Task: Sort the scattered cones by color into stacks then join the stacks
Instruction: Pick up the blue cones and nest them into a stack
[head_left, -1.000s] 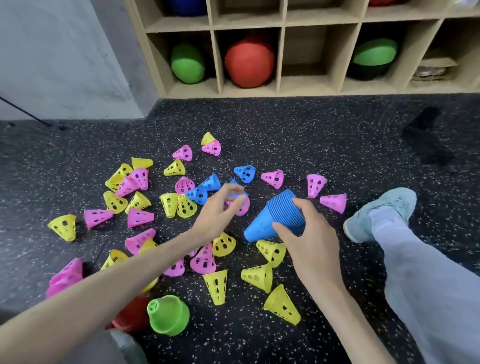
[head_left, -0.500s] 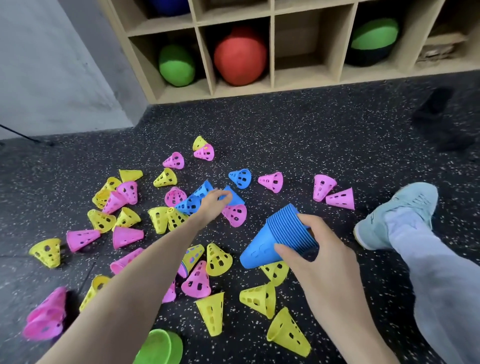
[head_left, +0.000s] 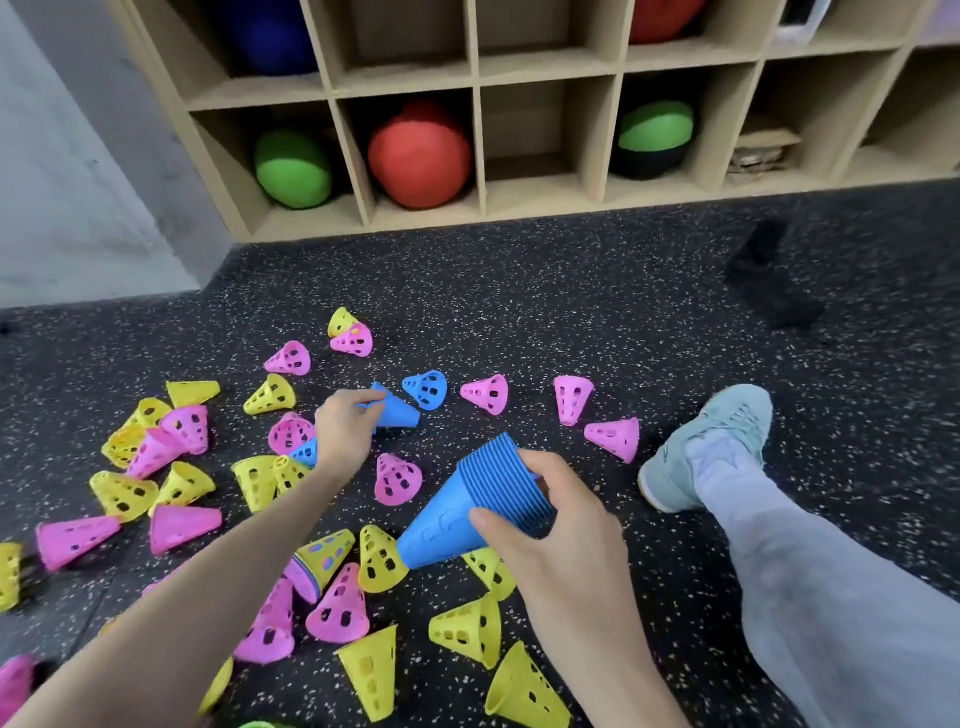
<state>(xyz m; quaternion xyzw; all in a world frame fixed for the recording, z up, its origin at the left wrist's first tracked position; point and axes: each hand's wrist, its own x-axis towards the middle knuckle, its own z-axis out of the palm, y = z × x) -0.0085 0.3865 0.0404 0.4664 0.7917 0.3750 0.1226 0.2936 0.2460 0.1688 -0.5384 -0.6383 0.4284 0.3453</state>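
Pink, yellow and blue perforated cones lie scattered on the dark speckled floor (head_left: 545, 291). My right hand (head_left: 550, 525) grips a stack of blue cones (head_left: 467, 504) near its wide end, tip pointing down-left. My left hand (head_left: 345, 431) reaches forward and pinches a loose blue cone (head_left: 395, 413) lying on the floor. Another blue cone (head_left: 427, 388) lies just beyond it, and one more blue cone (head_left: 305, 452) peeks out under my left wrist. A pink cone (head_left: 397, 479) sits between my hands.
A wooden cubby shelf (head_left: 483, 150) with green, red and blue balls lines the back. My leg and a pale blue shoe (head_left: 711, 441) lie on the right. A dark object (head_left: 769, 280) lies on the floor at far right. A grey wall stands at left.
My left hand has moved forward and right from the pink cone to a blue cone and pinched it. The stack in my right hand stays roughly in place.
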